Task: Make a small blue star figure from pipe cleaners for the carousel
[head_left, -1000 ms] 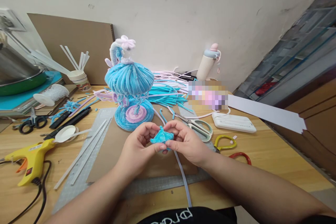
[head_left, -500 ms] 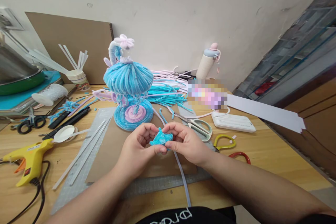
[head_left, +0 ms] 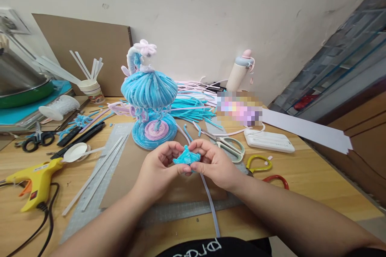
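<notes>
Both my hands meet over a brown cardboard sheet (head_left: 126, 176) and pinch a small blue fuzzy pipe-cleaner piece (head_left: 186, 157). My left hand (head_left: 158, 172) grips its left side with thumb and curled fingers. My right hand (head_left: 212, 164) grips its right side the same way. A pale lilac pipe cleaner (head_left: 209, 200) runs under my hands toward my body. Just behind stands a blue and pink pipe-cleaner sculpture (head_left: 149, 96) with a domed top and round base.
A yellow glue gun (head_left: 33, 182) with black cord lies at the left, near glue sticks (head_left: 99, 168), black scissors (head_left: 34, 140) and a paper cup (head_left: 92, 88). Green-handled scissors (head_left: 229, 144), a white case (head_left: 268, 140), yellow pliers (head_left: 257, 162), a bottle (head_left: 238, 74) and loose pipe cleaners (head_left: 189, 106) lie behind and right.
My hands keep the same pinch on the blue piece; only small finger shifts and slight camera movement show.
</notes>
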Motion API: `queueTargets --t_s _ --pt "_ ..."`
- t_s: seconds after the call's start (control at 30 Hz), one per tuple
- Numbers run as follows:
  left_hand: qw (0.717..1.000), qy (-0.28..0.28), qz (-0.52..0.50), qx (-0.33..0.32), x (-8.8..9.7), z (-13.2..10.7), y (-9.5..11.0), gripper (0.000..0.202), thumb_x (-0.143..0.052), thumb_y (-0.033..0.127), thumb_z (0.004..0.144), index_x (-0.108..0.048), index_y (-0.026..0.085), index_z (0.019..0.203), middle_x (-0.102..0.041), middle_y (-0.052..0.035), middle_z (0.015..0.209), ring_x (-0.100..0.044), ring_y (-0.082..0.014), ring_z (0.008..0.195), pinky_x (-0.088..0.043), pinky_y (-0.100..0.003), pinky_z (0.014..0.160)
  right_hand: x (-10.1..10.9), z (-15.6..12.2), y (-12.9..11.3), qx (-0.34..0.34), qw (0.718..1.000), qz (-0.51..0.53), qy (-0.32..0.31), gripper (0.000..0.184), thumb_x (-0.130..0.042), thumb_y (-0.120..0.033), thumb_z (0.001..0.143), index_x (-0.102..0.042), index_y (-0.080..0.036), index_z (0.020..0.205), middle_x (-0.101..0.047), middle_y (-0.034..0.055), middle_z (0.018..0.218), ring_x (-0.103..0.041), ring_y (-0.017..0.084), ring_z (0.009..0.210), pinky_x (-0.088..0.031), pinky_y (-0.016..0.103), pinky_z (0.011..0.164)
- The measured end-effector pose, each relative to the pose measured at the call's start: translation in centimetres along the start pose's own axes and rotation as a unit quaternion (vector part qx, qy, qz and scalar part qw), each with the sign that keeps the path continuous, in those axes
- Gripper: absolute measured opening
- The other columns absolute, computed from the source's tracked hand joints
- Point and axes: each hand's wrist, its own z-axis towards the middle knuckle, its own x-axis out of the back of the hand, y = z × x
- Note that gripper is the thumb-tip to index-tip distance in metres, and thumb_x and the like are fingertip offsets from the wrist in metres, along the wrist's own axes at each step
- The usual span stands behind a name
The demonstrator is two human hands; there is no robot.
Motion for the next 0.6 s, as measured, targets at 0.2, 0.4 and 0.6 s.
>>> queueTargets --t_s 0.2,0.4,0.6 --pt "1.0 -0.004 0.014 -0.004 -0.04 -0.09 -0.17 0.028 -0.081 0.019 0.063 -0.057 0.016 0.077 -0.063 0.0031 0.067 -0.063 -0.0127 0.06 -0.052 -0.026 0.059 0.16 0.06 0.14 0.009 1.0 -0.008 -0.012 0.029 -0.074 -0.026 0.076 -0.053 -0.019 0.094 -0.062 -0.0009 0.088 -0.061 0.009 0.072 -0.051 0.023 0.068" --pt "0.999 0.023 0.019 -0.042 -0.02 -0.14 -0.3 0.032 -0.082 0.017 0.061 -0.06 0.019 0.084 -0.065 0.0023 0.077 -0.064 -0.0144 0.067 -0.053 -0.027 0.062 -0.09 0.03 -0.02 0.013 1.0 0.019 0.021 0.026 -0.074 -0.023 0.076 -0.055 -0.019 0.092 -0.061 -0.0018 0.086 -0.06 0.008 0.073 -0.053 0.021 0.068" --pt "0.997 0.048 0.058 -0.026 0.16 0.11 0.17 0.014 -0.075 0.022 0.071 -0.068 0.017 0.082 -0.069 0.0001 0.068 -0.064 -0.0151 0.063 -0.052 -0.027 0.063 -0.38 -0.03 0.17 -0.034 0.992 0.112 0.044 0.03 -0.075 -0.027 0.076 -0.057 -0.019 0.098 -0.063 -0.0007 0.085 -0.064 0.012 0.076 -0.059 0.026 0.066"
